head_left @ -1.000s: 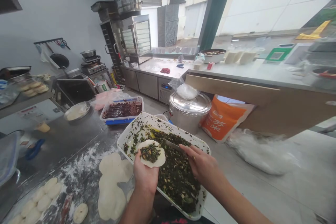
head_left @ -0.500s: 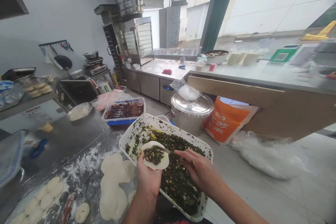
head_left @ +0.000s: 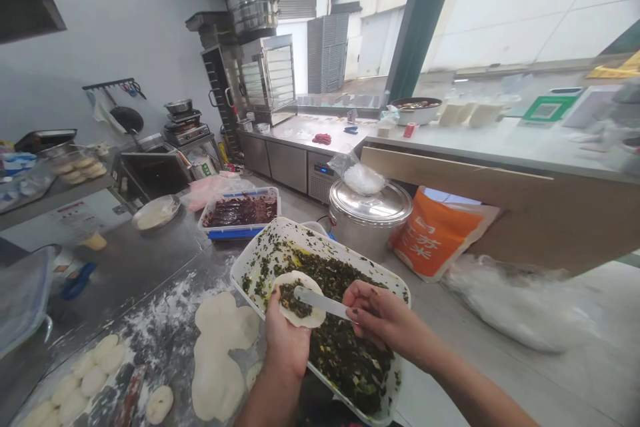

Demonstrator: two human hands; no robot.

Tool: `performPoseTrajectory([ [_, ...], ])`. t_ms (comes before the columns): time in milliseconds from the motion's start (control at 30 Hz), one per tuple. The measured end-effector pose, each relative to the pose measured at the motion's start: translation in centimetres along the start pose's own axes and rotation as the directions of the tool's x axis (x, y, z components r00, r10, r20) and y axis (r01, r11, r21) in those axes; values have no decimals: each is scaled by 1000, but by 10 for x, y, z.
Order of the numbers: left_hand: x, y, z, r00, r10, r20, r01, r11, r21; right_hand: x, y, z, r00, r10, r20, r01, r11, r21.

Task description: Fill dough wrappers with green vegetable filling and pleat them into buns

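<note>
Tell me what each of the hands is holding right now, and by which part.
The left hand cradles a round dough wrapper from underneath, on its palm and fingers, with dark green filling on top. The right hand pinches a flat spatula by its end.

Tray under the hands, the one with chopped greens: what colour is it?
The tray is white, best seen along its rim in the head view.

A: Live at the worktop (head_left: 140, 267), what have we got?
B: A tray of chopped greens (head_left: 320, 233), with dough rounds (head_left: 220, 353) just left of it and dough balls (head_left: 93, 373) further left (flour between them).
A: And beyond?
B: A second tray (head_left: 240, 210) behind, a stockpot (head_left: 370, 220) behind-right, then a sack (head_left: 433, 233) right of that.
</note>
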State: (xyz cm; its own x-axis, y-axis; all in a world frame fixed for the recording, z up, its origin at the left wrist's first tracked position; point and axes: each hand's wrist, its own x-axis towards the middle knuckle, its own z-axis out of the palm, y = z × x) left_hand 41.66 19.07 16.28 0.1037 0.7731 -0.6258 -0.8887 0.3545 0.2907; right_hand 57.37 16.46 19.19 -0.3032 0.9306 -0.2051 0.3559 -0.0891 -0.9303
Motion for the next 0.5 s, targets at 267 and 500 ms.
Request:
performPoseTrajectory([
  [267, 3, 5, -4, 998, 44, -36, -38, 988, 152, -10, 0, -54, 988, -111, -105, 32, 822, -569],
  [500, -5, -3, -4, 998, -64, 9, 59, 958, 280, -8, 20, -71, 971, -241, 8, 97, 360, -928],
])
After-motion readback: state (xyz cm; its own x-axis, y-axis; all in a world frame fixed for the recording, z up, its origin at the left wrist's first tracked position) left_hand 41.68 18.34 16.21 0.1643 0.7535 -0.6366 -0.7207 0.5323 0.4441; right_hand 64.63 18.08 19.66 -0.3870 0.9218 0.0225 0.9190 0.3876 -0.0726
